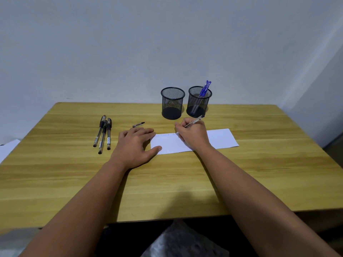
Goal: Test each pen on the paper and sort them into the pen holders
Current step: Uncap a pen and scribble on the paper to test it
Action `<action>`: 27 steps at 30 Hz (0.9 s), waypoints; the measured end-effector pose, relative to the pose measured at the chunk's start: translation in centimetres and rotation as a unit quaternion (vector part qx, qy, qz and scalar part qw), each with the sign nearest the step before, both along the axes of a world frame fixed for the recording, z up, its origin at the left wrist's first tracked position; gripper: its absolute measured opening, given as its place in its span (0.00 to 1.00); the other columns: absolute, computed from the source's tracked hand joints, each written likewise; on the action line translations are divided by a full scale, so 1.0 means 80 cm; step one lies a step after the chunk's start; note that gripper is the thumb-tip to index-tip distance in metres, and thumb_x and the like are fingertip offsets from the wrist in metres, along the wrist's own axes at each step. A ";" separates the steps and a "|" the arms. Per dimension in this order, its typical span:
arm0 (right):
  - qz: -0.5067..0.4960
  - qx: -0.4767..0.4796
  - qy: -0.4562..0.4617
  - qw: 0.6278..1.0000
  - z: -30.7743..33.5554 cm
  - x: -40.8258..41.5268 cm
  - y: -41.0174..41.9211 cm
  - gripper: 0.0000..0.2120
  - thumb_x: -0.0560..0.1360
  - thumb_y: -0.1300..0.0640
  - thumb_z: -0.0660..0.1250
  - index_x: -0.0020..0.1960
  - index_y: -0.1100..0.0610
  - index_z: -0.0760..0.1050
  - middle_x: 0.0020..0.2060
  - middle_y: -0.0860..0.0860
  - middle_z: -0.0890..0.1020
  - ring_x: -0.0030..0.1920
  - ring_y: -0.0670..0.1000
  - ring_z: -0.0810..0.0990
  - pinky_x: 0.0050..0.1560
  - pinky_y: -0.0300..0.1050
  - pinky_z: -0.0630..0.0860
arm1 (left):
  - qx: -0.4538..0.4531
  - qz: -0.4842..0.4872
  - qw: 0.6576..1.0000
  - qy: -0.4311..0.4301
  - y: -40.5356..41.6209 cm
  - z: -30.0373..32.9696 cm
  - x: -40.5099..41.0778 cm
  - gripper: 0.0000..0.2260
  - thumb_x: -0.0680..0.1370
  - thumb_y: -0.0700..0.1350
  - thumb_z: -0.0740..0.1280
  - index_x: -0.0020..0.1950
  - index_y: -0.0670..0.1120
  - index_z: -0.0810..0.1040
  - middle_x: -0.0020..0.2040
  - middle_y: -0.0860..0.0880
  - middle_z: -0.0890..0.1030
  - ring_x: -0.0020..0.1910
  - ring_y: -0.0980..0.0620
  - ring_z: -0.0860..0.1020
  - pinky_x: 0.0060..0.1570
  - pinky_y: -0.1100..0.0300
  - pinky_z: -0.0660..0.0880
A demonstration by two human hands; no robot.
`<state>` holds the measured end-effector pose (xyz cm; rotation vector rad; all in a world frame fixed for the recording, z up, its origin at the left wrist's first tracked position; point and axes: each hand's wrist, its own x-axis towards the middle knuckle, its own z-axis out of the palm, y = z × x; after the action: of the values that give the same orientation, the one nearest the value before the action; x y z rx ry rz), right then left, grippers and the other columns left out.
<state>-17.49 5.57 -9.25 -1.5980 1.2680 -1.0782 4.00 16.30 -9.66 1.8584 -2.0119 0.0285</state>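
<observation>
Three black capped pens (103, 134), side by side

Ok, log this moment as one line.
right hand: writing with pen on paper | left hand: flat on paper edge | cap: on table | black pens: untested

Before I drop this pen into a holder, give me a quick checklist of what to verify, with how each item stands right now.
1. Pen held firmly in the right hand: ok, fingers pinch it.
2. Paper kept steady: ok, left hand lies flat at its left edge.
3. Test mark readable: cannot tell, the writing by the tip is too faint.
4. Loose cap back on the pen: not ok, it lies on the table.
5. Left mesh holder free to receive: ok, looks empty.
6. Right mesh holder: ok, holds only blue pens.
</observation>
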 end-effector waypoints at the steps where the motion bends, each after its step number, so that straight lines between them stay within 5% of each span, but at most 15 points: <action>1: 0.001 -0.002 0.004 1.000 -0.001 0.000 -0.001 0.16 0.79 0.56 0.75 0.37 0.64 0.78 0.30 0.60 0.82 0.29 0.50 0.81 0.33 0.46 0.80 | 0.001 0.000 1.000 0.000 0.000 0.000 0.000 0.31 0.75 0.72 0.58 0.72 0.58 0.75 0.74 0.61 0.72 0.74 0.54 0.65 0.69 0.45 0.60; 8: -0.006 -0.005 0.034 0.999 -0.005 -0.001 -0.003 0.15 0.78 0.55 0.74 0.37 0.62 0.77 0.30 0.58 0.82 0.36 0.62 0.86 0.38 0.67 0.84 | 0.001 0.002 1.000 0.000 -0.001 -0.001 0.000 0.31 0.75 0.72 0.58 0.72 0.59 0.75 0.73 0.62 0.72 0.74 0.55 0.66 0.68 0.45 0.61; 27: -0.045 -0.006 0.018 0.999 0.002 -0.001 -0.002 0.16 0.76 0.55 0.72 0.36 0.65 0.74 0.33 0.66 0.79 0.35 0.66 0.81 0.35 0.63 0.82 | 0.001 0.003 1.000 0.000 -0.002 -0.002 0.000 0.31 0.74 0.72 0.58 0.72 0.58 0.75 0.73 0.62 0.72 0.74 0.54 0.66 0.70 0.45 0.61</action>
<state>-17.56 5.43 -9.11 -1.5893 1.3701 -1.1188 4.01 16.17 -9.85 1.8649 -2.0083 0.0288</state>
